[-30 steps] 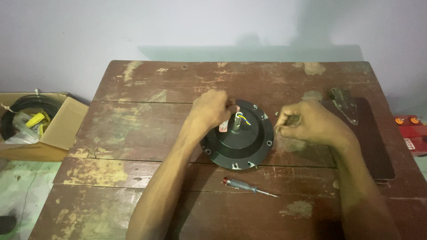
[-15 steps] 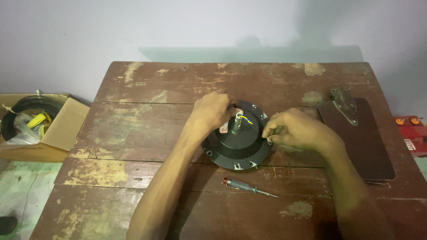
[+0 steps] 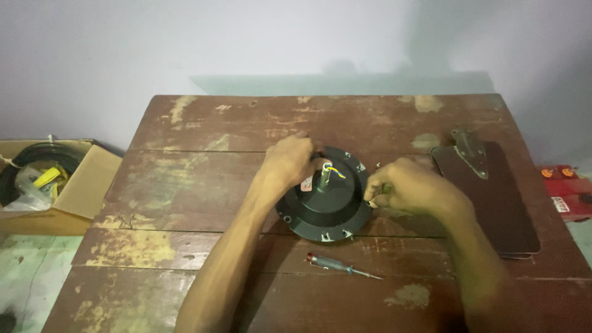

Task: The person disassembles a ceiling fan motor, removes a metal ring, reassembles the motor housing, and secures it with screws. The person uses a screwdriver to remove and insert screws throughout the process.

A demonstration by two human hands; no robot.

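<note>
Head view looks down on a worn brown wooden surface (image 3: 185, 246) with pale patches of flaked paint. Nearest the front edge lies a small screwdriver (image 3: 342, 266) with a red handle, untouched. Behind it, at the middle of the surface, sits a round black motor housing (image 3: 320, 213) with a short shaft and yellow wire at its centre. The left hand (image 3: 293, 161) is curled over the housing's far left rim, fingers bent beside the shaft. The right hand (image 3: 410, 188) is closed at the right rim, fingertips pinched together on something too small to tell. A brown clipboard (image 3: 493, 197) lies toward the right edge. Off the left edge a cardboard box (image 3: 80, 191) stands on the floor. A pale wall (image 3: 277, 43) rises behind.
</note>
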